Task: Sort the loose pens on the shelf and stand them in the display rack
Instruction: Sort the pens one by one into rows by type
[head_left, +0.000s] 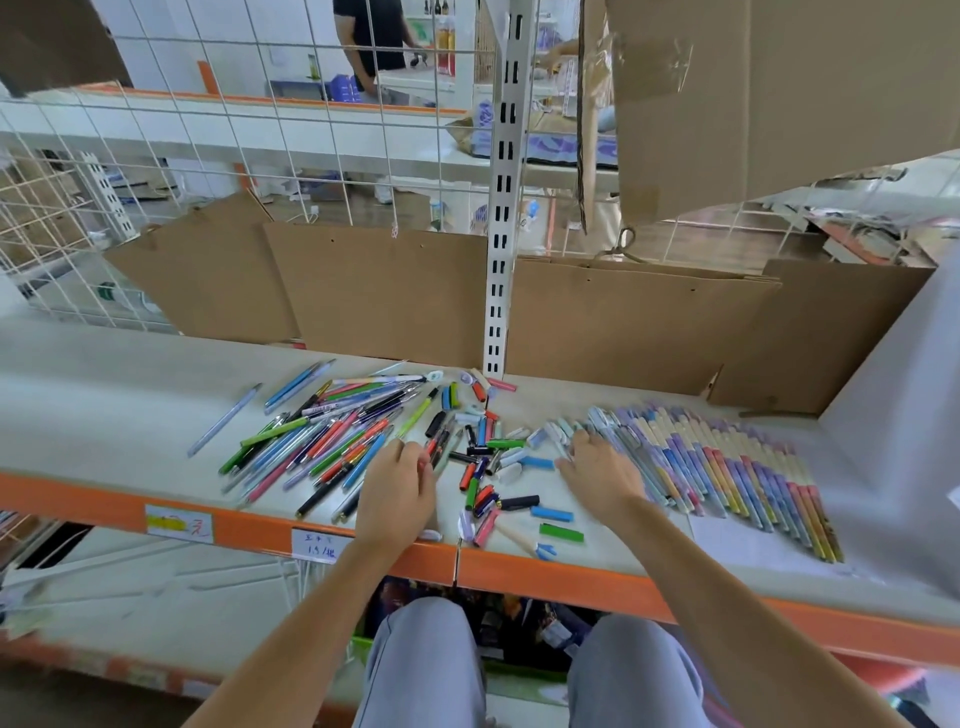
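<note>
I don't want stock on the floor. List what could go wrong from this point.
1. Loose caps such as the green cap and the blue cap lie near the shelf's orange front edge; a sweep of either wrist could knock them off.
2. The right hand rests against the neat pen row and could push it out of line.
3. The left hand pinches a pen beside the mixed pile; nearby pens may roll.
</note>
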